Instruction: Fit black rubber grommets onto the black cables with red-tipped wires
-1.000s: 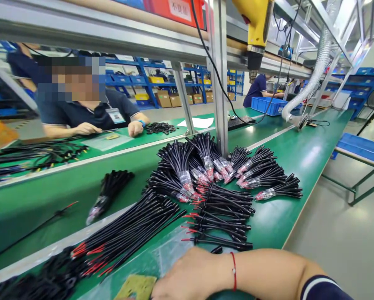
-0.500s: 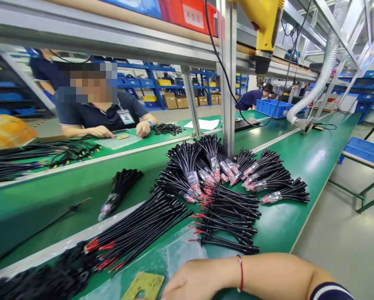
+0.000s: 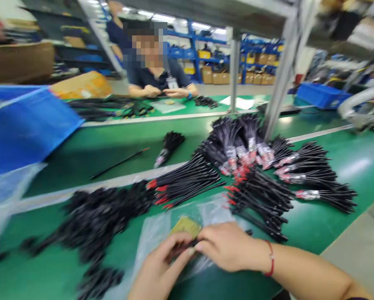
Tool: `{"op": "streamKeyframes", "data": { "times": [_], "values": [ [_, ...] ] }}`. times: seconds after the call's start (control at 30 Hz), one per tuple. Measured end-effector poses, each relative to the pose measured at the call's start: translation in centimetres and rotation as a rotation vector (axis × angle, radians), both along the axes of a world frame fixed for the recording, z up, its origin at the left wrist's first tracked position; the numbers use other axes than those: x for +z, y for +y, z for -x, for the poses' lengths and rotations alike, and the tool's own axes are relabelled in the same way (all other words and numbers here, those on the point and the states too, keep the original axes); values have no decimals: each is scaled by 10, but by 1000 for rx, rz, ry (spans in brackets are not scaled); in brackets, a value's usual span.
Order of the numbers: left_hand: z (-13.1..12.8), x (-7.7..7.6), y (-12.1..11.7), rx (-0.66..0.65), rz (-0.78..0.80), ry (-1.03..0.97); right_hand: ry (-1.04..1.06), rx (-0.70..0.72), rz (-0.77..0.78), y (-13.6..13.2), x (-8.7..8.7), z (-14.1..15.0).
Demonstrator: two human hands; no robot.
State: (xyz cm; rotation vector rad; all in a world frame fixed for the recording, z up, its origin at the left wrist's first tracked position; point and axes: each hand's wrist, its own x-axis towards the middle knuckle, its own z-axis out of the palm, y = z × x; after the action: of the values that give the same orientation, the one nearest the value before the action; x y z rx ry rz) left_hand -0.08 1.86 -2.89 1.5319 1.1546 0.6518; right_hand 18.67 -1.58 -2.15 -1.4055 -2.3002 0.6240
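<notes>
My left hand (image 3: 160,266) and my right hand (image 3: 227,246) meet low in the middle of the blurred head view, over a clear plastic bag (image 3: 155,233) and a small yellow-green board (image 3: 185,227). Both pinch a small black part (image 3: 182,246) between the fingertips; I cannot make out what it is. My right wrist wears a red string. A loose pile of black connectors (image 3: 99,216) lies to the left of my hands. A fan of black cables with red ends (image 3: 187,181) lies just beyond them.
Taped bundles of black cables (image 3: 268,162) spread around a metal post (image 3: 279,71) on the green bench (image 3: 346,162). A blue bin (image 3: 24,121) stands at the left. Across the bench a person in a dark shirt (image 3: 158,75) handles small parts. The bench edge and floor are at the right.
The camera has swung left and down, bringing the blue bin and connector pile into view. My left hand has come into view and joined my right hand on a small black part.
</notes>
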Motion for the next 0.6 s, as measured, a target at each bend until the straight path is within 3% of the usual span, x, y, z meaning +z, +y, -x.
{"op": "streamKeyframes", "data": {
  "times": [0.1, 0.23, 0.33, 0.47, 0.6],
  "values": [
    [-8, 14, -7, 76, 197, -183, 41, -59, -125, -11, -4, 0],
    [-7, 8, -8, 83, 378, -347, 13, -48, -261, -17, -13, -1],
    [-5, 1, -12, 34, 393, -373, 16, -62, -260, -22, -14, -1],
    [-5, -1, -18, -31, 303, -290, 93, -71, -58, -24, -4, -2],
    [-4, 5, -19, -141, -54, -67, 229, -63, 286, -17, 0, -3]
  ]
}}
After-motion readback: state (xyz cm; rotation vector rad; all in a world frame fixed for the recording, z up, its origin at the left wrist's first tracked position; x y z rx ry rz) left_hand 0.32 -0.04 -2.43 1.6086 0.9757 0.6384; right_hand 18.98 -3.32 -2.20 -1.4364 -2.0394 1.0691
